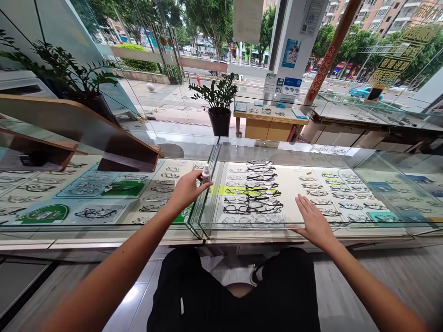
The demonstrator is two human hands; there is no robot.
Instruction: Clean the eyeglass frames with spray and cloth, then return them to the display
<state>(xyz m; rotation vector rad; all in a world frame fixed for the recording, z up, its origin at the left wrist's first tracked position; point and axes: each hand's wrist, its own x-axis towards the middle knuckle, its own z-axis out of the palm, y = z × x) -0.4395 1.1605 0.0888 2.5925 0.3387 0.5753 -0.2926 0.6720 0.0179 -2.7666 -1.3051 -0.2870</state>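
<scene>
Loose black clothing (pixel 280 290) covers the person's thighs and knees, with a small white strip (pixel 182 305) on the left leg. A dark shoe (pixel 256 275) with a pale edge shows between the knees. The left hand (pixel 188 186), right hand (pixel 313 226) and both forearms (pixel 138 246) are bare.

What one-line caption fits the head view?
Left hand holding a small white bottle, right hand over a glass case of eyeglasses.

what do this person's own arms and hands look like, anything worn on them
The left hand and right hand are bare, five-fingered human hands without gloves. No sleeve, watch or bracelet shows on the visible left forearm or right forearm.
</scene>
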